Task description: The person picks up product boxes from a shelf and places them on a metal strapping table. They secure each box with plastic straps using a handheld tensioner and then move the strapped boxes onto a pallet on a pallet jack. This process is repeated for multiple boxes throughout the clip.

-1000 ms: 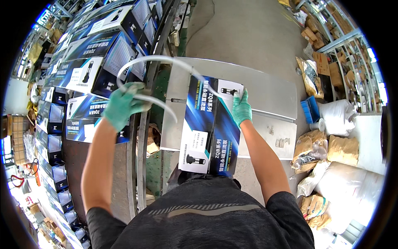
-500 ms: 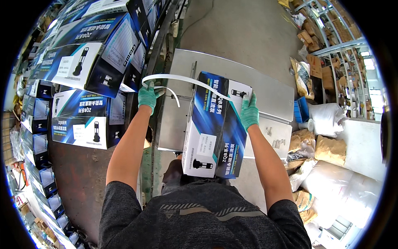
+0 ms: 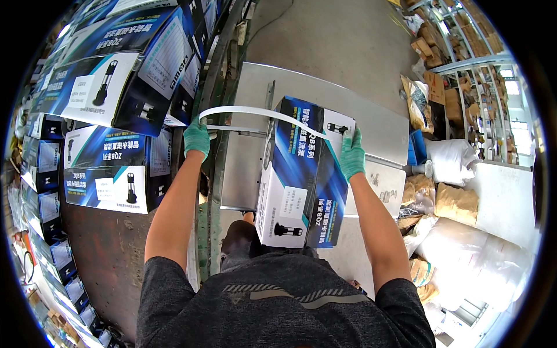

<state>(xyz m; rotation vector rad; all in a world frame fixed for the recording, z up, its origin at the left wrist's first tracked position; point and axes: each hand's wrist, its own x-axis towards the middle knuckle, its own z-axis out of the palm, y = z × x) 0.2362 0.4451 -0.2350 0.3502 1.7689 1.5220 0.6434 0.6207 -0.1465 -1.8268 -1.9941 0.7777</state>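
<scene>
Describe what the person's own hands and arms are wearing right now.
Both hands wear snug green knitted work gloves: the left hand and the right hand, with the fingers fully covered and cuffs ending at the wrists. The forearms are bare below the gloves. A dark grey short-sleeved shirt with light chevron markings across the back covers the upper arms.

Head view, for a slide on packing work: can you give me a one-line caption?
Green-gloved left hand pulls a white strap over a blue-and-white box steadied by the right hand.

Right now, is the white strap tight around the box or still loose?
Loose: the white strap arcs free above the box, its end held in the left hand.
</scene>
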